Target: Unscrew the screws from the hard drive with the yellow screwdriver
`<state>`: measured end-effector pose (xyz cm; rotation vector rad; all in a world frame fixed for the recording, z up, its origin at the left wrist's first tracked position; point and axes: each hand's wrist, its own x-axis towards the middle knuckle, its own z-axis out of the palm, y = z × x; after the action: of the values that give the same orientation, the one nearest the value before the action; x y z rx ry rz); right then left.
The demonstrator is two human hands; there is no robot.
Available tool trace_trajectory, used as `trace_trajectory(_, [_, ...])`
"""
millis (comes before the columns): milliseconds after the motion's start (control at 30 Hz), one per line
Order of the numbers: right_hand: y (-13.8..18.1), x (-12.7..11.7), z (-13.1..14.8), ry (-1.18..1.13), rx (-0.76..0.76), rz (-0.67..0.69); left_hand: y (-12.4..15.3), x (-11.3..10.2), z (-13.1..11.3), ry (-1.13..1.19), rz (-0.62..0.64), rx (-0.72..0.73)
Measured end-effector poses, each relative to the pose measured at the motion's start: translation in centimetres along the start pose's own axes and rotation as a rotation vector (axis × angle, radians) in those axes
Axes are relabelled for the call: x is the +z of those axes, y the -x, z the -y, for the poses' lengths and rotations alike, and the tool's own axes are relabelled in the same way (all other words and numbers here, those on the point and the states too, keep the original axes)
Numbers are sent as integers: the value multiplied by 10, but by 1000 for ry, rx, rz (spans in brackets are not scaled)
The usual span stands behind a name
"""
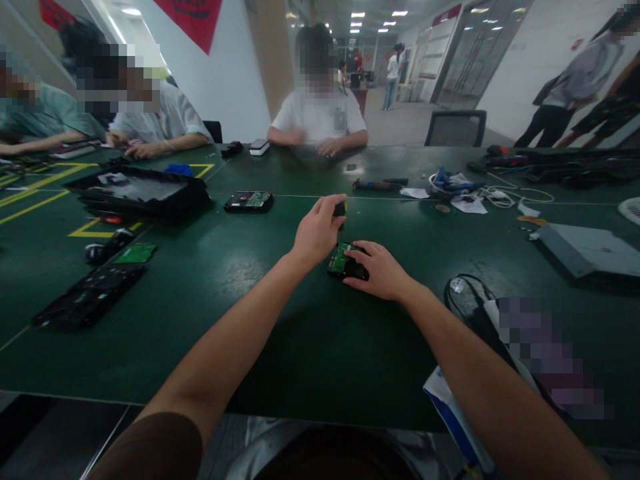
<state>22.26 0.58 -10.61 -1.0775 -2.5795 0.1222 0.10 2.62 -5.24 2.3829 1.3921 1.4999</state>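
Gripping a screwdriver (342,208), the left hand (321,228) stands above the circuit-board device (347,268) — the right hand (376,268) clasps it. Probably light and stiff, with fragile board (339,259) — better held by black housing (357,271).

small device (346,267): dark-cased and roughly rectangular, lying flat on the table (310,347) with its green side up; its right side is partly hidden
circuit board (339,261): green, bare on the left part of the device's top, beside a black area (357,269); details too small to make out
screwdriver (341,208): dark handle with a yellow patch, held nearly upright over the board, thin shaft (341,237) pointing down; tip contact unclear
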Motion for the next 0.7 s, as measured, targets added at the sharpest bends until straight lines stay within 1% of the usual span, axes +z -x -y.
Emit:
trace_trajectory(133, [1,-1,0,-6,3,5,2,4,4,44,34,-15])
trace_trajectory(300, [0,-1,-1,-12,4,14,3,6,7,78,13,-81])
trace_trajectory(400, [0,-1,0,0,9,16,2,4,6,66,14,-64])
trace_trajectory(500, [0,-1,1,6,11,17,1,1,3,35,-19,-24])
trace_trajectory(600, [0,-1,1,6,3,10,0,0,3,64,-40,-4])
trace_trajectory(700, [0,-1,1,5,2,7,-1,1,7,94,-25,6])
